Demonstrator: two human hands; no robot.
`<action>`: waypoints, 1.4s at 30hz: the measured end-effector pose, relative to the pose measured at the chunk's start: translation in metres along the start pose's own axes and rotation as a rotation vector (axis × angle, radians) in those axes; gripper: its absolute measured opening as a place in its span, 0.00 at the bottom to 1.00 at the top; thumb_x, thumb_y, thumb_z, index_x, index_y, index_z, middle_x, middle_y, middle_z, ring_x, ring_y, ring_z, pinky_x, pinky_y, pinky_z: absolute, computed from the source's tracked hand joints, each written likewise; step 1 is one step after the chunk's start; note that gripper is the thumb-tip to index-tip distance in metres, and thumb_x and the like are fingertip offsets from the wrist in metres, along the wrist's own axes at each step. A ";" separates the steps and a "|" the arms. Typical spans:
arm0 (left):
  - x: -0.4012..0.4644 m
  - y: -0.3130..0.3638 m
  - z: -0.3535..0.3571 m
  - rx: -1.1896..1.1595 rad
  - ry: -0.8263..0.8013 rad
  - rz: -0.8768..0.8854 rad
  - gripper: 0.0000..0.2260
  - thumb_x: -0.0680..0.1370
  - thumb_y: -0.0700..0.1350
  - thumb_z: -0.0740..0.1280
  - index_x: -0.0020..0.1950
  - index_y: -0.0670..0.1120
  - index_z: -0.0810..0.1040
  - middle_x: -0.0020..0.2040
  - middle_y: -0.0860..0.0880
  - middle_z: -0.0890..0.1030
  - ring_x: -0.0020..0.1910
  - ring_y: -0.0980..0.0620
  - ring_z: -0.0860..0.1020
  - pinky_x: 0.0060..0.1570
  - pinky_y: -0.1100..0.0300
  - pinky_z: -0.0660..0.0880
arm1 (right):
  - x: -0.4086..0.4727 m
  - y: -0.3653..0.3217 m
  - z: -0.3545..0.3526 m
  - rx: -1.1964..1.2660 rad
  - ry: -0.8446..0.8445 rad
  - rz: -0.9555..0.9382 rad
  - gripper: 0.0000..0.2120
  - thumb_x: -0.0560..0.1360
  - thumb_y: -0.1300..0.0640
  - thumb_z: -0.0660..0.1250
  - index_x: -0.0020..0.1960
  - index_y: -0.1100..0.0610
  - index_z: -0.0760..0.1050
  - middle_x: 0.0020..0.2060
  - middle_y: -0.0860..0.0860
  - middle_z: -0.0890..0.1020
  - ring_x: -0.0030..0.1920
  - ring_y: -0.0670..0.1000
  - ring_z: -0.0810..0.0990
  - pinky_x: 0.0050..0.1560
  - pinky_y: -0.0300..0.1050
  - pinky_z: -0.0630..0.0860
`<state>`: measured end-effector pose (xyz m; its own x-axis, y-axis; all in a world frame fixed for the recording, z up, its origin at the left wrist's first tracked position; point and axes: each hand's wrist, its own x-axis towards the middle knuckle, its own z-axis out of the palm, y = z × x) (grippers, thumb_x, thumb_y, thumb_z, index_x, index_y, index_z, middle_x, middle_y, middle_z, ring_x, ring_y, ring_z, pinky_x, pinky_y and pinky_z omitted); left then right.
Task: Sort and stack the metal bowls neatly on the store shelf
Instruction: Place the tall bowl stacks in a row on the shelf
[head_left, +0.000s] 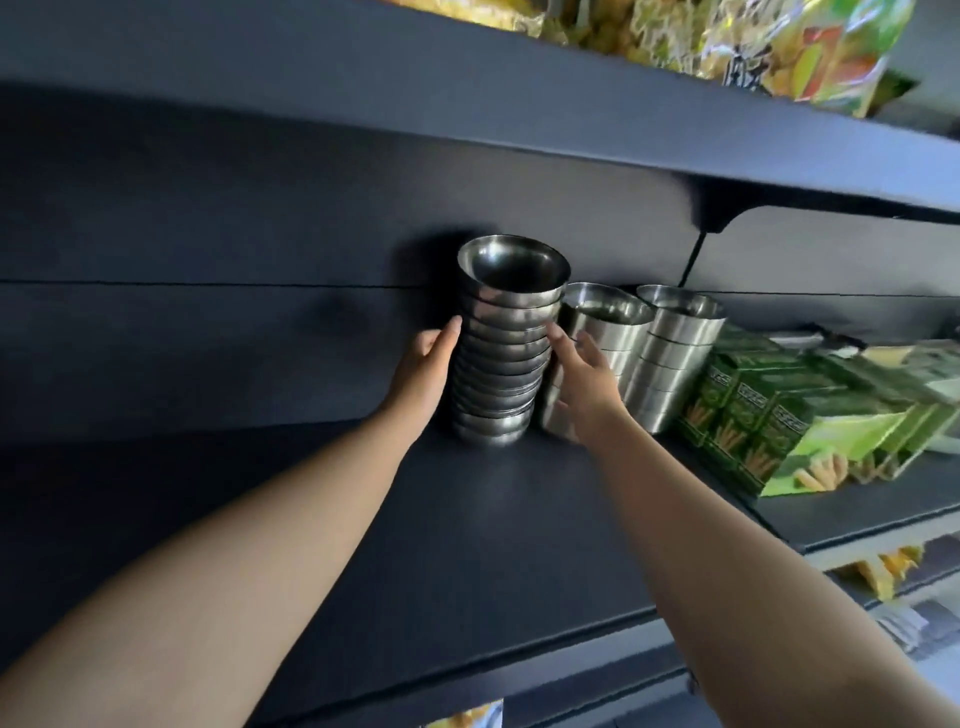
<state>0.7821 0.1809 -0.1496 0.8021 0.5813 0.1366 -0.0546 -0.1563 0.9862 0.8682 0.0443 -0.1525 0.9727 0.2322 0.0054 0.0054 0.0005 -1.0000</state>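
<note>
A tall stack of several shiny metal bowls (501, 353) stands upright near the back of the dark shelf (493, 525). My left hand (423, 376) lies flat against the stack's left side with its fingers straight. On the stack's right side, my right hand (579, 382) touches it with straight fingertips. Two stacks of metal cups stand just right of the bowls: one (608, 325) partly behind my right hand, the other (670, 358) further right.
Green snack boxes (748, 421) crowd the shelf to the right of the cups. An upper shelf (571, 104) carries yellow and green snack bags (810, 47). The shelf's back wall (208, 260) is close behind the bowls. More goods show below the shelf edge.
</note>
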 end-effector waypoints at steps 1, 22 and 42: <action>0.000 -0.001 0.008 -0.040 0.013 -0.024 0.14 0.81 0.53 0.55 0.36 0.53 0.66 0.39 0.54 0.70 0.40 0.58 0.70 0.47 0.57 0.67 | 0.007 0.003 -0.004 -0.022 -0.035 0.008 0.36 0.74 0.43 0.65 0.76 0.53 0.55 0.74 0.49 0.63 0.72 0.51 0.63 0.71 0.53 0.63; 0.043 -0.028 0.056 -0.263 0.002 -0.187 0.11 0.75 0.62 0.60 0.53 0.59 0.68 0.44 0.61 0.74 0.43 0.63 0.73 0.49 0.59 0.71 | 0.048 0.015 0.009 -0.026 -0.342 0.045 0.44 0.66 0.32 0.63 0.76 0.44 0.52 0.71 0.44 0.67 0.71 0.49 0.65 0.69 0.50 0.61; 0.098 -0.054 0.060 -0.271 -0.065 -0.288 0.50 0.46 0.83 0.59 0.62 0.56 0.69 0.53 0.51 0.75 0.50 0.48 0.72 0.46 0.52 0.68 | 0.074 0.015 0.017 -0.236 -0.226 0.128 0.41 0.73 0.33 0.58 0.77 0.49 0.44 0.77 0.51 0.46 0.76 0.56 0.51 0.74 0.59 0.54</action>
<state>0.8995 0.1982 -0.1947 0.8428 0.5179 -0.1468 0.0298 0.2273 0.9734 0.9361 0.0777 -0.1675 0.8931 0.4252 -0.1467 -0.0342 -0.2610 -0.9647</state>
